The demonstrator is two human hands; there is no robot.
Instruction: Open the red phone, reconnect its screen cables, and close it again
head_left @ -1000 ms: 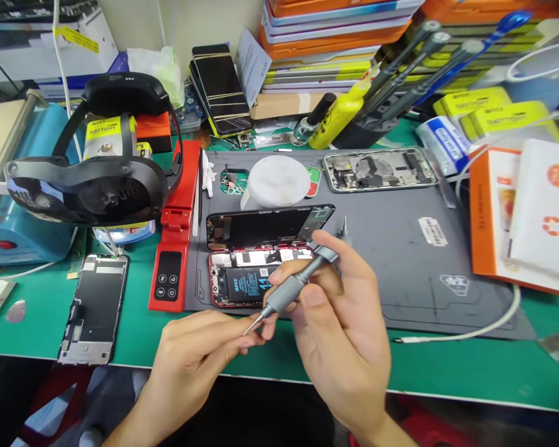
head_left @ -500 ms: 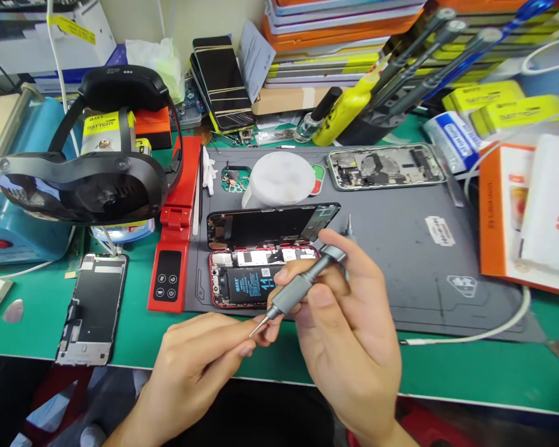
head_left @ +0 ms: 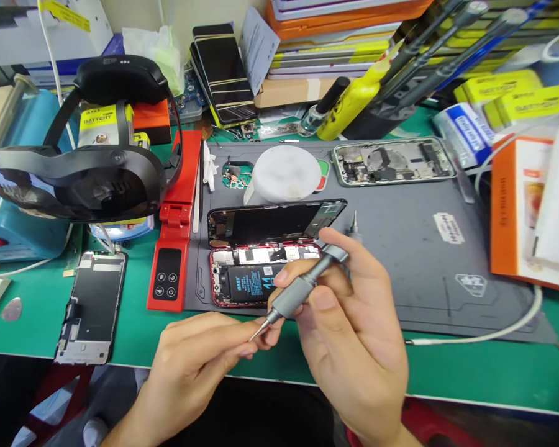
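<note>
My right hand (head_left: 349, 335) grips a grey precision screwdriver (head_left: 295, 295), its forefinger on the cap and its thin tip slanting down to the left. My left hand (head_left: 200, 360) is pinched closed at that tip; whatever sits between its fingers is too small or hidden to make out. Just behind the hands lies an opened red-framed phone (head_left: 221, 292) with a black battery (head_left: 251, 282), its lower right covered by my right hand. The phone's detached-looking screen (head_left: 274, 222) is tilted up along its far side, near a round white object (head_left: 286, 174).
A second screwdriver (head_left: 354, 226) stands behind my right hand. Another opened phone (head_left: 394, 162) lies on the grey mat (head_left: 400, 248). On the left are a red tool with touch buttons (head_left: 168, 273), a loose screen (head_left: 93, 304) and a black headset (head_left: 79, 186). A white cable (head_left: 484, 336) crosses at right.
The view has shifted slightly, so the items at right sit farther right. Both hands keep their hold, and the screwdriver tip stays at my left fingers.
</note>
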